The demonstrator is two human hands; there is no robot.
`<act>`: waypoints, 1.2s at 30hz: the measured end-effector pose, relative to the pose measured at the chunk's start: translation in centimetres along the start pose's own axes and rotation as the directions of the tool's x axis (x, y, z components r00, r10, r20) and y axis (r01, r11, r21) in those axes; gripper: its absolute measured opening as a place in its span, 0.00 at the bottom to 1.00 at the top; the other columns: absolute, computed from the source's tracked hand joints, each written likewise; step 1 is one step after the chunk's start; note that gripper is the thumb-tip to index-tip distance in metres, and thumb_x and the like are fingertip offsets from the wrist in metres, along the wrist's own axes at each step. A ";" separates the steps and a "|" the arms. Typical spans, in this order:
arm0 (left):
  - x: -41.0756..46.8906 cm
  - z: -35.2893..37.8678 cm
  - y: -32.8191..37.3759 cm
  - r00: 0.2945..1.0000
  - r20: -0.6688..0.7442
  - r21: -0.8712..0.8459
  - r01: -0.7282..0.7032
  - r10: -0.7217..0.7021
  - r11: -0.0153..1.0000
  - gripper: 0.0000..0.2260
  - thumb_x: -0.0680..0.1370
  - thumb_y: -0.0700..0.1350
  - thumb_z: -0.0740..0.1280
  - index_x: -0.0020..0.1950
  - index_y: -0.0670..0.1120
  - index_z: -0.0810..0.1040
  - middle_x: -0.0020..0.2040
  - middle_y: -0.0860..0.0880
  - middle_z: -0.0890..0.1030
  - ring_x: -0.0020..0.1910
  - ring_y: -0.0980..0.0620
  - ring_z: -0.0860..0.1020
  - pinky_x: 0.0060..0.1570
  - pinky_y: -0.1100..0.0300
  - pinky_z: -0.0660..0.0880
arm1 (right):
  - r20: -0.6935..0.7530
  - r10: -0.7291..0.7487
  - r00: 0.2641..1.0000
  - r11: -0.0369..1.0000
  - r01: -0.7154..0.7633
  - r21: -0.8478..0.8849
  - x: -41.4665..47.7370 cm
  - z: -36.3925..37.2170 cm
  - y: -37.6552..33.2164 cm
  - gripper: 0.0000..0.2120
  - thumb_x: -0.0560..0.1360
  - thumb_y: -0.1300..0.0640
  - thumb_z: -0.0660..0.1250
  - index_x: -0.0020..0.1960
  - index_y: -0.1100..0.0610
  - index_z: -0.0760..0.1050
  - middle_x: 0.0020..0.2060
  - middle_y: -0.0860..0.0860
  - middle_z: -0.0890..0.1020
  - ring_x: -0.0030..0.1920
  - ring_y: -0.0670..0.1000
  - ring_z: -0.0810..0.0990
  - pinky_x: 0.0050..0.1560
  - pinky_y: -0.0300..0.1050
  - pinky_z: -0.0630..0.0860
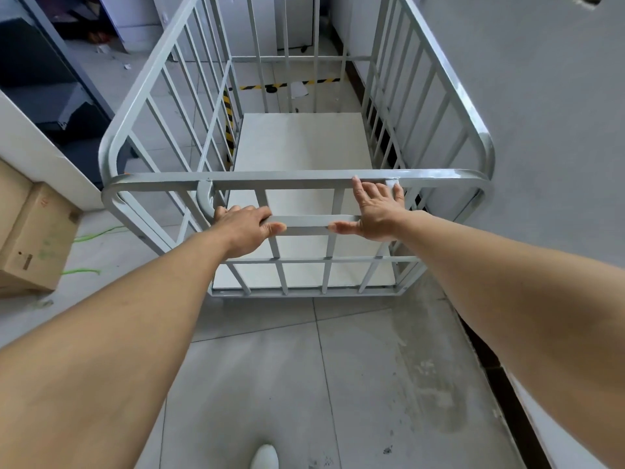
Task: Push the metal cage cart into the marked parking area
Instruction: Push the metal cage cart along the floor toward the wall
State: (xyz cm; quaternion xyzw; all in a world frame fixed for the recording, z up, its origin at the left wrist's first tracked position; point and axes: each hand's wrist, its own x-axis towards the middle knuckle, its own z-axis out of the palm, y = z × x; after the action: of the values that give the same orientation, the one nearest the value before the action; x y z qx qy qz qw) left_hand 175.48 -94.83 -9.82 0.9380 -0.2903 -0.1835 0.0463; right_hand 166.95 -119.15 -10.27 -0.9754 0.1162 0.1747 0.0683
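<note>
The grey metal cage cart stands straight ahead of me, with barred sides and a pale flat floor, and nothing lies inside it. My left hand is curled around the lower crossbar of the near side. My right hand lies flat against the same bar, its fingers spread and reaching up to the top rail. Yellow and black striped tape marks the floor beyond the far end of the cart, and a second strip runs along its left side.
A grey wall runs close along the cart's right side. A cardboard box sits on the floor at left, with green cord beside it. A dark doorway opens at the upper left. My white shoe shows at the bottom.
</note>
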 end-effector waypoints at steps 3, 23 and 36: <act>1.0 -0.2 0.5 1.000 -0.009 0.000 -0.005 0.005 1.000 0.18 0.79 0.64 0.50 0.49 0.52 0.69 0.46 0.51 0.72 0.51 0.48 0.66 0.60 0.46 0.59 | -0.009 -0.006 1.000 1.000 0.006 0.001 0.9 -0.4 0.9 0.54 0.66 0.22 0.50 0.77 0.53 0.32 0.78 0.53 0.46 0.78 0.58 0.40 0.74 0.62 0.33; 13.9 -5.7 -4.7 0.999 -0.035 0.041 -0.027 0.028 0.999 0.20 0.79 0.63 0.48 0.53 0.50 0.71 0.48 0.50 0.71 0.59 0.43 0.70 0.62 0.45 0.59 | -0.033 0.011 0.999 1.000 -0.010 0.005 14.0 -6.0 -0.5 0.53 0.67 0.24 0.52 0.78 0.54 0.35 0.78 0.53 0.48 0.78 0.58 0.42 0.74 0.63 0.34; 23.9 -10.5 -11.7 0.998 -0.057 0.081 -0.010 0.015 0.997 0.19 0.79 0.62 0.49 0.55 0.50 0.70 0.52 0.45 0.74 0.59 0.42 0.70 0.62 0.47 0.60 | -0.065 0.004 0.998 1.000 -0.004 0.006 25.4 -9.7 -4.0 0.52 0.68 0.24 0.51 0.78 0.54 0.36 0.78 0.53 0.48 0.78 0.58 0.43 0.74 0.64 0.34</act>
State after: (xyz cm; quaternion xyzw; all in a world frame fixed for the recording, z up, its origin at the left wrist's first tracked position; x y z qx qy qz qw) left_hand 203.81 -98.79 -9.90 0.9422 -0.3019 -0.1444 0.0179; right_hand 194.24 -122.17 -9.98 -0.9801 0.1209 0.1425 0.0670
